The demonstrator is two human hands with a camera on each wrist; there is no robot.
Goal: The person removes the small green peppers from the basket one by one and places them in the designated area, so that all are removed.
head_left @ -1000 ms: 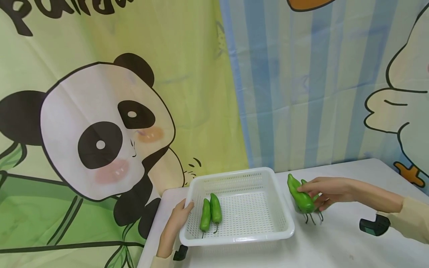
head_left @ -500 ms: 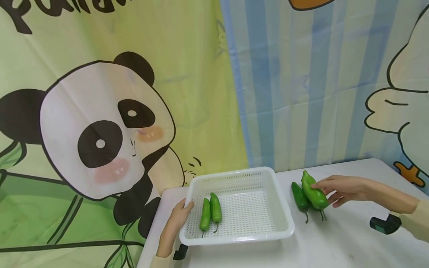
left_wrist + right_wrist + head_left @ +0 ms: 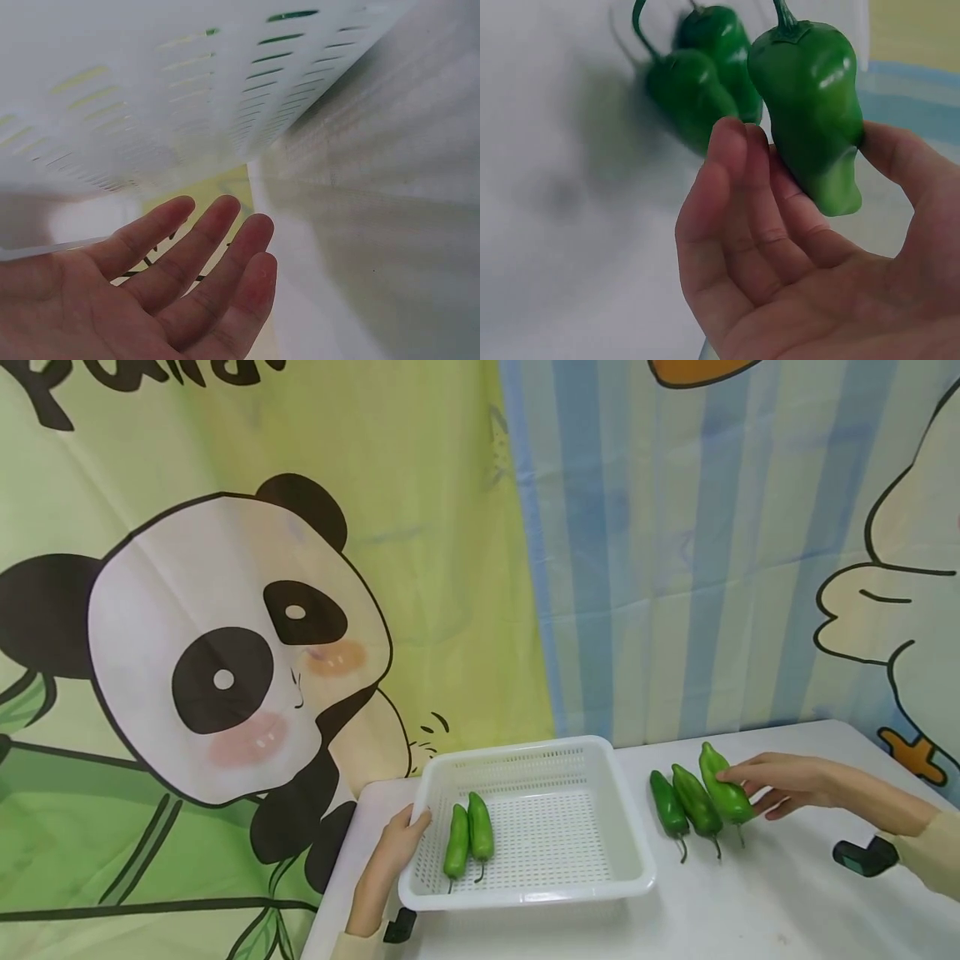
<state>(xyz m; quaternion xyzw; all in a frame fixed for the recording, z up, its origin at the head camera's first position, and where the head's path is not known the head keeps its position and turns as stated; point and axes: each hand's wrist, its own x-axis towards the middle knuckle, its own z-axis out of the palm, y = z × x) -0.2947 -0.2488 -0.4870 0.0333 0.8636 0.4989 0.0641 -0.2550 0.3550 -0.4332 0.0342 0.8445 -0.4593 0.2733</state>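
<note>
My left hand [image 3: 400, 841] holds the left rim of a white plastic basket [image 3: 551, 839], thumb over the edge. In the left wrist view the four fingers [image 3: 214, 225] reach out below the slotted wall. Inside the basket, toward its left side, two green peppers [image 3: 457, 843] lie side by side. To the right of the basket, my right hand [image 3: 787, 781] pinches a green pepper [image 3: 810, 97] between thumb and fingers, its stem pointing away from the palm in the right wrist view. Just left of it, a dark green pepper [image 3: 667, 804] and another green pepper [image 3: 697, 802] lie on the table.
The white table [image 3: 757, 910] carries the basket and the peppers. Behind it hangs a printed curtain with a panda [image 3: 225, 652] on the left and blue stripes [image 3: 585, 568] on the right. A small black device [image 3: 866, 857] sits at my right wrist.
My right hand has moved right with the pepper, uncovering first the dark green pepper and then the middle one. My left hand stays on the basket rim.
</note>
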